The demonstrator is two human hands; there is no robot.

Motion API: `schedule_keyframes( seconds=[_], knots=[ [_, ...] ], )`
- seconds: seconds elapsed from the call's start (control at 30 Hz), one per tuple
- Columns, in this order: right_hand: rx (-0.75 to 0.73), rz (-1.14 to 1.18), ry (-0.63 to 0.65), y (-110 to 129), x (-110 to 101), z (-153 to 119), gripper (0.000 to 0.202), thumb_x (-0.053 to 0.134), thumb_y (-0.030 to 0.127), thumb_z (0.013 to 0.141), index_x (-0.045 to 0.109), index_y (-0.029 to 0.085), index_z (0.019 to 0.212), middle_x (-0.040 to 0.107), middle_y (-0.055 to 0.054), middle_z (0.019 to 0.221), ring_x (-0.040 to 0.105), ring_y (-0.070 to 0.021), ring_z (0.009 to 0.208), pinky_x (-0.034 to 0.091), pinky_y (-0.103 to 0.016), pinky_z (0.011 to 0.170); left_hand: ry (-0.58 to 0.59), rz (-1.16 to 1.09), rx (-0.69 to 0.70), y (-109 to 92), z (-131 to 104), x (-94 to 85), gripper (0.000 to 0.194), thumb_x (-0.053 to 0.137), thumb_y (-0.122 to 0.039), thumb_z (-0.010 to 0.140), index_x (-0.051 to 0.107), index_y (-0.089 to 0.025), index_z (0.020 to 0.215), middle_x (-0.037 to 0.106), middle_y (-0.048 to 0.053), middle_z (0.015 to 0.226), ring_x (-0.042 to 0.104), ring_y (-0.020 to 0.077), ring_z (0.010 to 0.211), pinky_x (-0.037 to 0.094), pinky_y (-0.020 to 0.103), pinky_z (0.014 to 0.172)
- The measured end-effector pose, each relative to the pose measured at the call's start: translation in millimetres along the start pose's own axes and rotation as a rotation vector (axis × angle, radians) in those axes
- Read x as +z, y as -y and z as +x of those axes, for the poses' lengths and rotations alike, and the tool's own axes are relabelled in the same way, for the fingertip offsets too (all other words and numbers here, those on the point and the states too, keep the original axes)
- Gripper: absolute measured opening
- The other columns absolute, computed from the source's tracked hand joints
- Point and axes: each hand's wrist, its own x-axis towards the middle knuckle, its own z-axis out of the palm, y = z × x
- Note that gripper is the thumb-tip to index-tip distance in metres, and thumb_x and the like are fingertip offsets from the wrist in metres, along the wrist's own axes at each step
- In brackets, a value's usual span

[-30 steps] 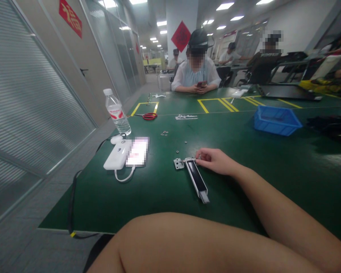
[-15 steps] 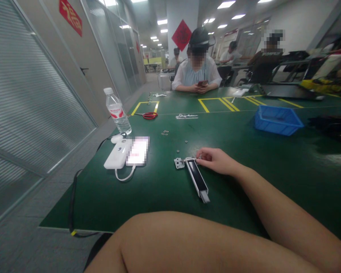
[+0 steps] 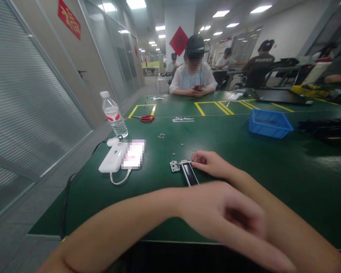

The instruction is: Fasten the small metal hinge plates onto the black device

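On the green table lies a white-framed bar-shaped piece with a black face. A metal plate with holes sticks out at its far left end. My right hand is closed at the far right corner of this piece, its fingertips pinched there; the exact grip is partly hidden. My left hand crosses in front, blurred, with its thumb stretched out and the other fingers bent around a hollow where nothing shows. It covers the near end of the piece. Two small nuts lie just beyond the plate.
Left are a water bottle, a white power bank and a cabled phone. Farther off are small metal rings, red-handled scissors, white strips and a blue bin. A person sits opposite with a phone.
My left hand has come into view from the lower right, sweeping left and over the near end of the bar-shaped piece. My right hand stays at its corner. The view has shifted slightly.
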Motion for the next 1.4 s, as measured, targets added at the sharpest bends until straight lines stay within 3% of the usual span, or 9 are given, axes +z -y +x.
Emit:
schedule_keyframes(
  seconds=[0.03,0.17,0.23,0.4,0.63,0.93,1.03,1.2,1.4],
  knots=[
    [-0.009,0.001,0.003,1,0,0,0.014,0.055,0.031,0.081,0.059,0.018,0.085,0.05,0.003,0.063,0.045,-0.0113,0.058,0.036,-0.025,0.056,-0.081,0.041,0.0,5,-8,-17.6,0.025,0.066,-0.032,0.077,0.054,-0.016,0.062,0.047,-0.005,0.053,0.042,0.0073,0.05,0.036,0.02,0.048],
    [-0.009,-0.02,0.024,4,-3,0,0.014,0.055,0.03,0.082,0.059,0.018,0.086,0.051,0.002,0.065,0.047,-0.0118,0.059,0.037,-0.025,0.058,-0.767,0.529,-0.162,45,-44,-79.0,0.02,0.055,-0.032,0.083,0.057,-0.015,0.072,0.051,-0.002,0.063,0.046,0.0116,0.059,0.038,0.023,0.056],
    [0.01,-0.026,0.033,6,-4,-1,0.013,0.055,0.029,0.083,0.059,0.018,0.086,0.05,0.002,0.064,0.046,-0.0115,0.058,0.036,-0.025,0.057,-0.934,0.72,-0.287,70,-56,-95.0,0.016,0.053,-0.029,0.084,0.059,-0.015,0.08,0.057,0.002,0.072,0.051,0.015,0.067,0.042,0.028,0.063],
    [0.024,-0.007,0.03,6,-3,-1,0.008,0.054,0.024,0.083,0.058,0.018,0.086,0.049,0.003,0.064,0.046,-0.0107,0.058,0.036,-0.024,0.057,-0.663,0.992,-0.324,103,-60,-97.4,0.032,0.047,-0.022,0.089,0.055,-0.02,0.12,0.059,0.008,0.117,0.052,0.0228,0.109,0.042,0.039,0.092],
    [0.017,-0.014,0.005,2,1,0,0.006,0.056,0.023,0.082,0.057,0.017,0.083,0.046,0.004,0.062,0.043,-0.01,0.056,0.035,-0.024,0.057,-0.534,1.055,-0.383,106,-50,-97.2,0.038,0.033,-0.015,0.093,0.052,-0.019,0.126,0.052,0.005,0.134,0.044,0.0209,0.124,0.037,0.041,0.101],
    [0.022,-0.067,0.014,9,-1,-2,0.008,0.055,0.023,0.083,0.059,0.018,0.087,0.047,0.004,0.063,0.045,-0.0104,0.057,0.035,-0.024,0.057,-0.566,1.069,-0.336,102,-55,-95.8,0.037,0.034,-0.013,0.09,0.057,-0.019,0.118,0.055,0.006,0.127,0.05,0.0201,0.118,0.041,0.039,0.098],
    [0.032,-0.058,0.032,10,-2,-3,0.009,0.054,0.023,0.083,0.059,0.018,0.089,0.047,0.004,0.063,0.045,-0.0105,0.058,0.035,-0.024,0.057,-0.681,1.128,-0.341,95,-64,-107.1,0.039,0.039,-0.014,0.087,0.053,-0.018,0.122,0.055,0.007,0.128,0.049,0.0204,0.119,0.039,0.037,0.101],
    [0.034,-0.055,0.019,9,-2,-3,0.009,0.055,0.023,0.083,0.058,0.018,0.089,0.048,0.004,0.064,0.045,-0.0109,0.059,0.036,-0.025,0.058,-1.062,1.234,-0.704,92,-98,-145.9,0.054,0.045,-0.035,0.087,0.038,-0.014,0.136,0.051,0.014,0.134,0.043,0.0293,0.126,0.026,0.051,0.107],
    [0.042,-0.037,0.028,9,-2,-2,0.009,0.054,0.023,0.083,0.058,0.018,0.089,0.048,0.004,0.065,0.046,-0.0108,0.058,0.036,-0.024,0.057,-0.988,1.121,-0.91,106,-124,-172.0,0.081,0.041,-0.056,0.085,0.014,-0.012,0.147,0.047,0.019,0.138,0.034,0.0335,0.134,-0.004,0.065,0.107]
  ],
)
